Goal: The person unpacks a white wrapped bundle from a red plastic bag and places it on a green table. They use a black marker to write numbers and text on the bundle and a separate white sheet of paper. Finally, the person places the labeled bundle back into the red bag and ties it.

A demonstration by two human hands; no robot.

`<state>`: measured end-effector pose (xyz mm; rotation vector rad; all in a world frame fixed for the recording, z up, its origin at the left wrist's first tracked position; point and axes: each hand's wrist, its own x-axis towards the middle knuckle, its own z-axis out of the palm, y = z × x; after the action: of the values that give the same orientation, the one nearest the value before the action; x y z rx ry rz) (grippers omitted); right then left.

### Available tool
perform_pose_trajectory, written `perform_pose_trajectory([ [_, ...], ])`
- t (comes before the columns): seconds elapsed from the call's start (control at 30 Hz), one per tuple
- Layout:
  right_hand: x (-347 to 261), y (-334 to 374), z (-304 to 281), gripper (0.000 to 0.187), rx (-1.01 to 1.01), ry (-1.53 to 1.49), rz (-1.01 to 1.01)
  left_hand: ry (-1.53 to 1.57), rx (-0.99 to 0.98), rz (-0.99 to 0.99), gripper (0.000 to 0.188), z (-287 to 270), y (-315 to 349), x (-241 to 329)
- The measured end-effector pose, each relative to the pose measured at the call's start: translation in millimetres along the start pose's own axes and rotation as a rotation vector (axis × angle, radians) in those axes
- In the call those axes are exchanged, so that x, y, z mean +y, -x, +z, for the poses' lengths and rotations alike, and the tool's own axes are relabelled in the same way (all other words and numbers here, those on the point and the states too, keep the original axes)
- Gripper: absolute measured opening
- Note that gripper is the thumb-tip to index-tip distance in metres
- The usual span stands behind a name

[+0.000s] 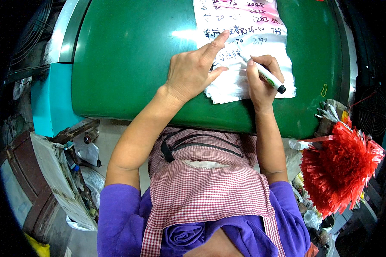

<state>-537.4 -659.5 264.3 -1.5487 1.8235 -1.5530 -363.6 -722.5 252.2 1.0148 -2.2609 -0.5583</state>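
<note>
A white sheet (227,88) with lines of dark handwriting and a pinkish upper part lies on the green belt-like surface (128,55). Its lower edge is ragged and wrinkled. In my right hand (263,83) is a white marker pen (268,76) with a black end, held in a writing grip, its tip end at the sheet beside the lowest written line. My left hand (195,66) rests on the sheet's left part, index finger stretched out over the writing and thumb apart. Part of the writing is hidden beneath that hand.
A yellow rubber band (324,90) lies on the green surface at right. Red shredded plastic strips (341,167) hang in a bunch near my right arm. A turquoise panel (51,100) borders the left side, with a worn pale board (62,180) below it.
</note>
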Motion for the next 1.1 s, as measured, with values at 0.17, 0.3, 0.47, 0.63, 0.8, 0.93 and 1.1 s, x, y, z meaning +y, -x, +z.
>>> perform_pose_trajectory([
  [0.17,2.1,-0.4,-0.2,0.008,-0.007,0.016,-0.028,0.000,-0.019,-0.013,0.087,-1.8,-0.2,0.3],
  [0.3,2.0,-0.9,-1.2,0.008,-0.012,0.026,-0.051,0.001,-0.008,-0.005,0.087,-1.5,-1.0,0.7],
  [0.47,10.2,1.2,-1.0,0.007,0.030,-0.099,-0.061,-0.004,0.002,0.010,0.087,-0.3,-0.7,-0.5],
  [0.63,8.5,1.7,-0.7,0.007,0.019,0.004,-0.029,0.007,0.033,0.062,0.088,0.9,0.4,-4.1],
  [0.8,-5.9,14.7,-3.9,0.007,0.075,-0.001,-0.030,0.029,-0.030,-0.018,0.086,-8.6,15.5,10.1],
  [0.93,-2.3,37.8,-17.8,0.009,0.153,-0.361,0.060,0.033,-0.056,-0.025,0.086,-12.2,30.0,18.8],
  [1.1,-47.9,29.8,-61.8,0.011,0.024,-0.518,0.211,-0.007,-0.062,-0.034,0.085,-15.7,50.5,25.9],
])
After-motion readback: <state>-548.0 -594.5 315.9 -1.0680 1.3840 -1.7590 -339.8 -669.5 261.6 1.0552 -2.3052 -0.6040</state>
